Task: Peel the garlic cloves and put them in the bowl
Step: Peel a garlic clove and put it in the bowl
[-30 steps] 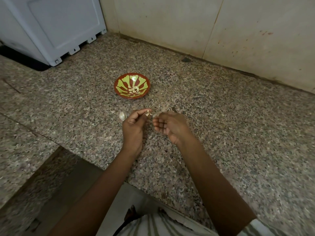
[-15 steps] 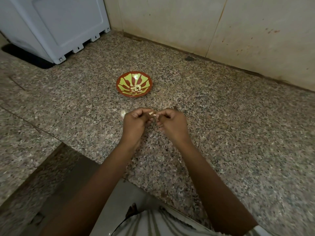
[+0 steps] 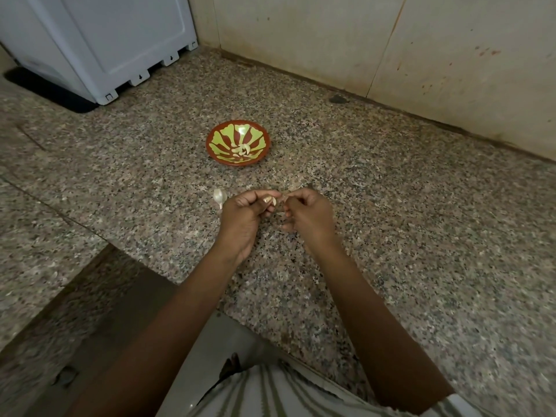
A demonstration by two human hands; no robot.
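The left hand (image 3: 243, 218) has its fingers curled in, and its thumb and forefinger pinch a small pale garlic clove (image 3: 270, 200), held just above the speckled grey-brown granite countertop (image 3: 391, 236). The right hand (image 3: 311, 215) is also curled. Its thumb and forefinger meet at the right end of the garlic clove and seem to nip the skin there, though the spot is too small to be sure of skin or flesh. The two hands are nearly knuckle to knuckle.

Just left of the left hand, a loose white unpeeled clove (image 3: 219, 196) lies on the stone. Beyond the hands stands the shallow round red-brown bowl with green leaf pattern (image 3: 237, 163), near them but apart, and a little heap of peeled cloves (image 3: 242, 150) sits at its middle.

There is open stone between the hands and the bowl, and more to the right. The counter's front edge runs slantwise close below the wrists. A beige tiled wall (image 3: 301, 34) bounds the far side, and a white boxy plastic appliance (image 3: 120, 40) fills the far left corner.
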